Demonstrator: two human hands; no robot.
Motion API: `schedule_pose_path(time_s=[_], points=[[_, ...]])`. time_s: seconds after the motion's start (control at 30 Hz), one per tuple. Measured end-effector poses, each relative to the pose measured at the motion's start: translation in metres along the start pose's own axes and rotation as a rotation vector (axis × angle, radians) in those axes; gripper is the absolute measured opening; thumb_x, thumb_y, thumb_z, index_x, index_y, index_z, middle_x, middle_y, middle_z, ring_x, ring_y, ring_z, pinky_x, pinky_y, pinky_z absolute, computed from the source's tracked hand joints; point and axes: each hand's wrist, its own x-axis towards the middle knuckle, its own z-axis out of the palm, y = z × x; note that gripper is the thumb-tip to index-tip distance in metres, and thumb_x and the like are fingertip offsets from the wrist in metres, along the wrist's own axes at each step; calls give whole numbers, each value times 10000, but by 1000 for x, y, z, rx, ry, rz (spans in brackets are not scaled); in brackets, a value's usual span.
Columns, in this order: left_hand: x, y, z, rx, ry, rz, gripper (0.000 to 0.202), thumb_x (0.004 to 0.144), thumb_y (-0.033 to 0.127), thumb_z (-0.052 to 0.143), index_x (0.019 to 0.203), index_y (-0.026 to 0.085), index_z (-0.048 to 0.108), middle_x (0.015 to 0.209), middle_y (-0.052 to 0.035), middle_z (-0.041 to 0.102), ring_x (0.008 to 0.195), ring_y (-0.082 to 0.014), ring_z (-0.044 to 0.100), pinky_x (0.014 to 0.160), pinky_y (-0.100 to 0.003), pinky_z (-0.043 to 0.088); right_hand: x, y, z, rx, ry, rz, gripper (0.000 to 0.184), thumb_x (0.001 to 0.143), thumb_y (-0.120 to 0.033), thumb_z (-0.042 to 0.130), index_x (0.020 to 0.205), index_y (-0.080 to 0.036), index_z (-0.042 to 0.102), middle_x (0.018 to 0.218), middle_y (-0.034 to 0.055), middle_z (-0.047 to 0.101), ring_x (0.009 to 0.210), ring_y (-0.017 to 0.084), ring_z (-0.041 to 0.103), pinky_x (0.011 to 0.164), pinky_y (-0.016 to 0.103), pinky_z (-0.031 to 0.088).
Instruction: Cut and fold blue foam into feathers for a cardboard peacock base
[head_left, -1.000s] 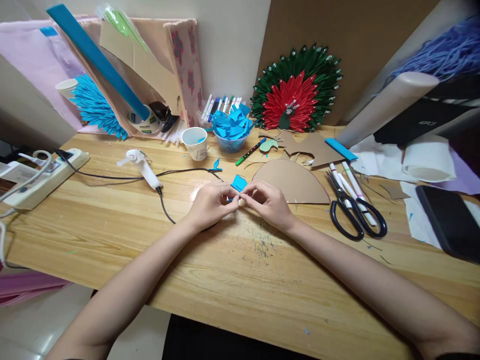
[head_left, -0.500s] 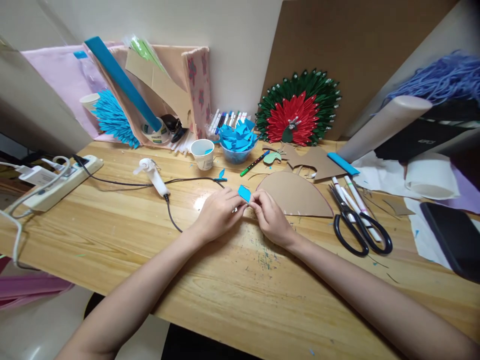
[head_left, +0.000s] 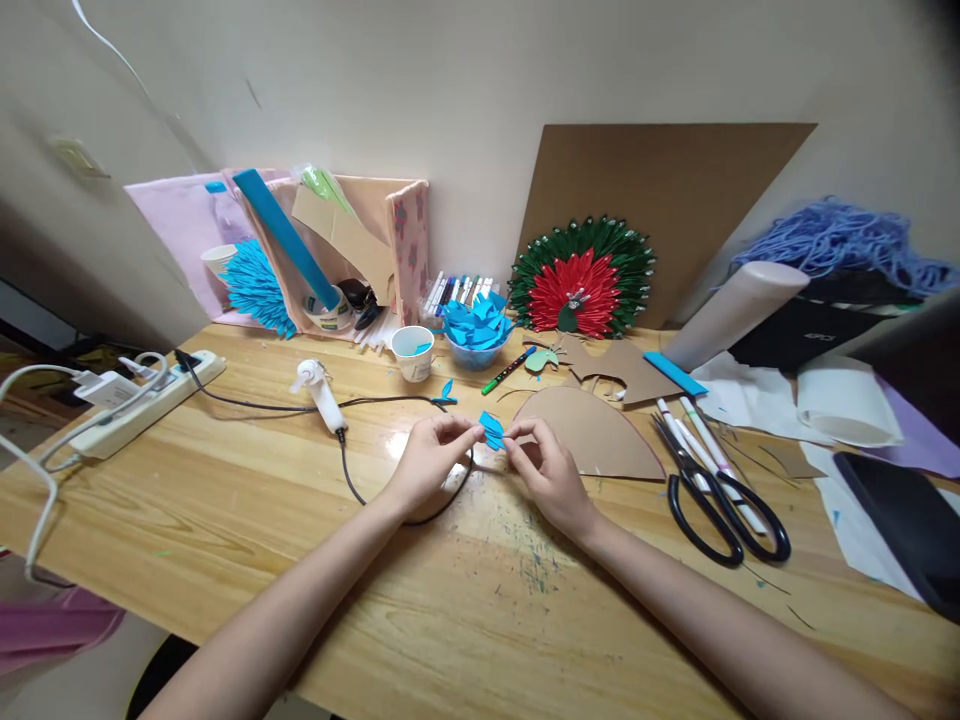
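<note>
Between my two hands, just above the table, is a small folded piece of blue paper point(head_left: 492, 431). My left hand point(head_left: 433, 458) pinches its left side between thumb and fingers. On the other side, the fingertips of my right hand point(head_left: 551, 475) grip its right edge. A cardboard half-circle point(head_left: 600, 430) lies partly behind my right hand. Beyond my hands stand a clear bowl of blue paper pieces point(head_left: 478, 330) and a paper cup point(head_left: 413, 355) with a bit of blue inside. A small folded blue piece point(head_left: 445, 393) rests by the black cord.
On the left are a white glue gun point(head_left: 319, 393) with its cord and a power strip point(head_left: 150, 405). Black-handled scissors point(head_left: 697, 480) lie over white markers at right, near a dark phone point(head_left: 900, 530). A red and green paper peacock point(head_left: 581, 280) leans on cardboard behind.
My view has tilted up, so everything sits lower in the picture. My left hand has turned, its thumb now showing at the blue paper, which is folded and shows more layers.
</note>
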Motion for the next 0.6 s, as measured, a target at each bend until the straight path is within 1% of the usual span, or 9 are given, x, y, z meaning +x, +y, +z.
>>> schedule_pose_path(time_s=[0.07, 0.13, 0.2, 0.27, 0.33, 0.43, 0.6], points=[[-1, 1, -1, 56, 3, 32, 308, 713, 421, 657, 769, 118, 650, 718, -37, 647, 646, -131, 575, 568, -229, 471, 0, 0, 0, 15, -28, 6, 185, 878, -353, 499, 982, -201, 487, 939, 40, 570, 685, 129, 594, 631, 258, 485], [-2, 3, -2, 141, -10, 81, 285, 743, 402, 630, 782, 120, 649, 732, -40, 648, 662, -134, 579, 587, -233, 473, 0, 1, 0, 25, -82, 9, 229, 888, -362, 477, 1052, -202, 495, 1006, 58, 579, 747, 143, 610, 669, 272, 497], [-3, 4, -3, 249, -35, 141, 245, 773, 367, 600, 781, 127, 650, 741, -39, 648, 688, -138, 582, 615, -235, 472, 1, 1, -1, 7, -151, 4, 232, 908, -359, 434, 1046, -200, 531, 983, 57, 594, 775, 152, 610, 691, 279, 495], [-4, 5, -4, 342, -71, 188, 219, 794, 338, 572, 777, 135, 651, 747, -37, 650, 708, -141, 581, 637, -236, 467, 2, 1, 0, -36, -190, -4, 230, 917, -354, 416, 972, -195, 572, 889, 43, 603, 748, 151, 598, 678, 274, 480], [-5, 6, -5, 401, -96, 214, 208, 805, 321, 552, 777, 139, 649, 752, -37, 653, 712, -141, 577, 643, -236, 459, 2, 1, 0, -66, -185, -11, 222, 912, -349, 428, 911, -191, 584, 823, 30, 597, 716, 147, 581, 661, 266, 462], [-5, 8, -5, 451, -105, 235, 199, 805, 309, 544, 771, 138, 641, 745, -35, 650, 699, -138, 568, 640, -236, 446, 2, 0, 0, -65, -158, -15, 222, 905, -353, 437, 862, -189, 580, 787, 22, 588, 689, 142, 565, 635, 254, 446], [-4, 11, -7, 464, -113, 211, 192, 789, 309, 547, 739, 141, 626, 731, -31, 638, 696, -141, 564, 627, -236, 437, 3, -1, -1, 32, -135, 32, 242, 896, -386, 441, 830, -191, 567, 741, 8, 566, 630, 137, 567, 599, 247, 447]])
